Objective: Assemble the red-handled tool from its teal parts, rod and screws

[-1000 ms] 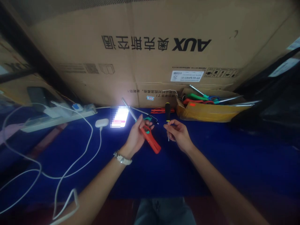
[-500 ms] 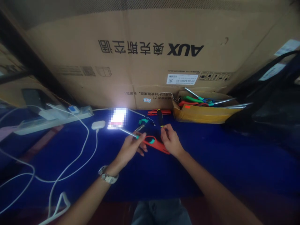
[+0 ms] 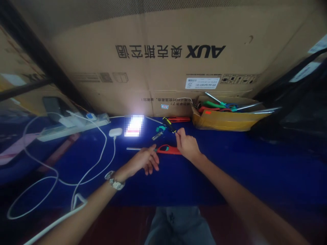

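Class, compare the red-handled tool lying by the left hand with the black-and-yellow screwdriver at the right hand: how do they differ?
The red-handled tool lies flat and level on the blue table, longer; the screwdriver slants, pinched by the right hand. The left hand only touches the red tool's shaft. Both have metal shafts.

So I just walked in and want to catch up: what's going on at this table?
A person sits at a blue table. The right hand pinches a black-and-yellow screwdriver near its shaft. The left hand rests at the long red-handled lighter lying flat on the table, fingers at its metal tube. A cardboard tray of tools stands behind.
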`<state>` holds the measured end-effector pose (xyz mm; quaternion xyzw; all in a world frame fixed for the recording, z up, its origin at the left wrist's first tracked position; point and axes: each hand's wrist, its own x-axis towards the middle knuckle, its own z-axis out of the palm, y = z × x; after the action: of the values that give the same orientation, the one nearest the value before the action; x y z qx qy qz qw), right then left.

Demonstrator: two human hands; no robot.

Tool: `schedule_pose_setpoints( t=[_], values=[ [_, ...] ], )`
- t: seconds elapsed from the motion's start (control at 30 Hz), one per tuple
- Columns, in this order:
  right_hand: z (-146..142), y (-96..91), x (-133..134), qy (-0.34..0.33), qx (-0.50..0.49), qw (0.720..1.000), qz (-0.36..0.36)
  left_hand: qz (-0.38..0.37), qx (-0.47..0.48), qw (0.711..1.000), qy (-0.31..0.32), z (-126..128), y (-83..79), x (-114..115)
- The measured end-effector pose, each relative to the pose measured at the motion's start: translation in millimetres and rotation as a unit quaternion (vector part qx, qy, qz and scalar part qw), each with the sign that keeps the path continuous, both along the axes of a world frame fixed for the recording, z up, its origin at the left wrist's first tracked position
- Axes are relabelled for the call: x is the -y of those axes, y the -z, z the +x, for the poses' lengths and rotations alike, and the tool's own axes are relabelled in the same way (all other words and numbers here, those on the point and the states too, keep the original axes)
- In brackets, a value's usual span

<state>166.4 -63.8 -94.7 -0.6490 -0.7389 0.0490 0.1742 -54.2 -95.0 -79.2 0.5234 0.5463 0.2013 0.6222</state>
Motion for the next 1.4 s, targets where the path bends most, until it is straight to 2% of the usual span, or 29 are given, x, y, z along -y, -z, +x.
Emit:
schedule_pose_setpoints(
  t=[0.07,0.13,0.2,0.27,0.37,0.43,0.53,0.6,0.77,0.87,1.0,1.17,1.4],
  values=[
    [-1,0.9,-2,0.007,-0.006,1.000,0.006,0.174,-0.061,0.983,0.001,4,-1.3,3],
    [-2,2.2,-5,0.017,-0.034,0.999,0.018,0.374,-0.115,0.920,0.013,12,-1.7,3],
    [-2,3.5,-11,0.027,-0.103,0.994,0.037,0.506,-0.160,0.846,0.057,24,-0.3,1],
    [0,4.2,-19,0.032,-0.232,0.970,0.070,0.559,-0.211,0.794,0.113,38,2.5,-6],
    [9,3.5,-27,0.035,-0.459,0.880,0.116,0.566,-0.276,0.754,0.185,56,7.0,-18],
    [17,2.4,-27,0.016,-0.552,0.830,0.081,0.566,-0.294,0.740,0.213,62,9.4,-26],
    [27,1.5,-22,-0.033,-0.619,0.784,-0.026,0.574,-0.301,0.732,0.209,63,12.3,-34],
    [29,1.4,-18,-0.054,-0.624,0.778,-0.054,0.575,-0.302,0.736,0.189,59,14.0,-37],
    [27,-0.3,-15,-0.094,-0.590,0.801,-0.038,0.556,-0.314,0.757,0.139,49,16.2,-36],
    [26,-1.6,-14,-0.101,-0.574,0.812,-0.008,0.558,-0.331,0.752,0.113,50,16.5,-34],
    [26,-0.5,-12,-0.109,-0.575,0.811,0.011,0.565,-0.341,0.741,0.121,54,17.9,-35],
    [24,-0.3,-15,-0.120,-0.558,0.821,0.013,0.550,-0.328,0.759,0.119,51,18.6,-39],
    [20,-0.7,-18,-0.137,-0.540,0.830,0.029,0.541,-0.328,0.767,0.107,47,20.0,-41]
  ],
)
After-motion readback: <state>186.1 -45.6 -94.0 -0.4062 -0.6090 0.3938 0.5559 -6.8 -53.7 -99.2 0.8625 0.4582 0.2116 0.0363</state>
